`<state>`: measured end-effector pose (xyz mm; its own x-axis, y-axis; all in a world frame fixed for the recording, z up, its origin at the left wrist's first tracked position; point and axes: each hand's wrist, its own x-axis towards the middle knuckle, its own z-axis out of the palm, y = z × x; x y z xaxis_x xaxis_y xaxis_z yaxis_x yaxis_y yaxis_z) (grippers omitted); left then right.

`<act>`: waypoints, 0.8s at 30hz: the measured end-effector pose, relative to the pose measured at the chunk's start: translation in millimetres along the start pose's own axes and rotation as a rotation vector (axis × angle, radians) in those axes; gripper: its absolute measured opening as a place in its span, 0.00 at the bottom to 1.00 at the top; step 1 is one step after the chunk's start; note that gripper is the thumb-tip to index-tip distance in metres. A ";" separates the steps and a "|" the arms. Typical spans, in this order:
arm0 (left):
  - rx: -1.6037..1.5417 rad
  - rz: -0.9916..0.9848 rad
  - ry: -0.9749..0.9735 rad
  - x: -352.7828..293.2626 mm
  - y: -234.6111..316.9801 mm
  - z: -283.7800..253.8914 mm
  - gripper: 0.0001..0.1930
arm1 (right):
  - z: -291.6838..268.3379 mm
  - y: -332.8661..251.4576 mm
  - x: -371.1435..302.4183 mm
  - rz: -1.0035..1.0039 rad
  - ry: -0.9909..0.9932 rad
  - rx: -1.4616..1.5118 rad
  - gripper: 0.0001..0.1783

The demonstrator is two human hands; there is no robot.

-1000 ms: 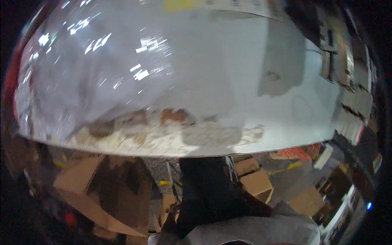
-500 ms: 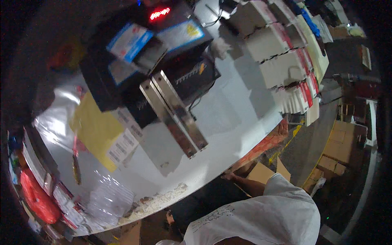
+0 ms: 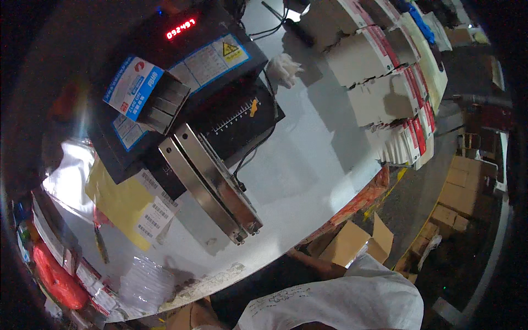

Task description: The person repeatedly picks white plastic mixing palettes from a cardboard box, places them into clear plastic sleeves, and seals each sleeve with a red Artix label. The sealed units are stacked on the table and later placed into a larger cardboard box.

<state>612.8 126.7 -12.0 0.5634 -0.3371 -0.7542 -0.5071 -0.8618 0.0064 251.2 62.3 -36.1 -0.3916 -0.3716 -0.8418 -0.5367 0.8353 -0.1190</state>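
My right forearm (image 3: pixel 325 268), lower centre, should clear the table (image 3: pixel 297 181) edge gently; I can't tell my fingers' grip.

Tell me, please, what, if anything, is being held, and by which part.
That cannot be told: the right hand is too dark to read, and the left hand is out of view.

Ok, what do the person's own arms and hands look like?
The right arm has a loose, short, whitish sleeve; the top bears thin dark markings. The right hand is too dim for detail. The left hand cannot be made out.
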 end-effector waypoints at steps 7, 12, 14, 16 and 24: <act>-0.064 0.013 0.010 0.4 -10.6 -10.3 0.28 | -18.1 -0.4 5.2 -0.003 0.029 -0.063 0.18; -0.154 -0.002 -0.006 2.3 -12.0 8.5 0.28 | -41.3 0.9 5.7 -0.022 0.053 -0.162 0.18; -0.214 -0.032 -0.004 0.0 -4.1 30.5 0.28 | -51.4 6.6 7.7 -0.055 0.059 -0.209 0.18; -0.246 -0.046 0.013 3.4 13.0 56.3 0.28 | -61.1 13.9 12.0 -0.074 0.056 -0.231 0.19; 0.033 0.098 0.127 9.6 44.5 135.5 0.27 | -86.1 43.4 44.1 -0.136 0.055 -0.233 0.19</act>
<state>507.2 136.4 -107.9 0.5875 -0.4659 -0.6617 -0.5833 -0.8105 0.0528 146.3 47.3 -33.0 -0.3407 -0.5002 -0.7960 -0.7421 0.6629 -0.0990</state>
